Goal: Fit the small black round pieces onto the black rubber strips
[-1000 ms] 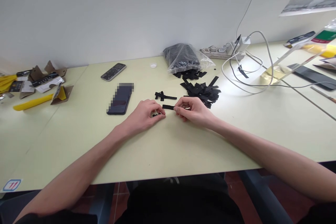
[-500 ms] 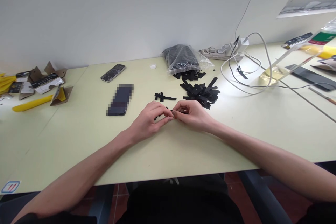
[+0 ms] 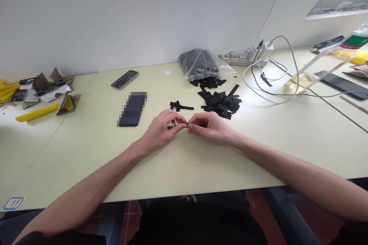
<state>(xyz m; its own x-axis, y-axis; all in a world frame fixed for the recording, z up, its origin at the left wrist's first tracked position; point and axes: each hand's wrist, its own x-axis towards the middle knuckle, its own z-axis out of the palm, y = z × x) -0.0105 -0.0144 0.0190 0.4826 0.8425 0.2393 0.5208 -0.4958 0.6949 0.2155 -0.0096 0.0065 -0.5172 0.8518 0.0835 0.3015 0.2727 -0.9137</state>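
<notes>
My left hand (image 3: 166, 126) and my right hand (image 3: 211, 127) meet fingertip to fingertip over the middle of the table. A thin black strip (image 3: 202, 125) runs under the right fingers, pinched between thumb and forefinger. The left thumb and forefinger close on the strip's left end, which is mostly hidden. Several small round black pieces (image 3: 171, 127) show beneath the left palm. Just beyond the hands lie a few loose black strips (image 3: 184, 107), and to their right spreads a heap of black strips (image 3: 221, 102).
A clear bag (image 3: 201, 64) of black pieces stands by the wall. Two phones (image 3: 125, 79) lie at the left, with a yellow tool (image 3: 37, 113) and torn packaging farther left. At the right are a power strip (image 3: 243, 59), cables and a tilted bottle (image 3: 301, 81).
The left fingertips have pinched in closer against the right ones, and the strip's raised left end no longer shows. The whole view has shifted very slightly.
</notes>
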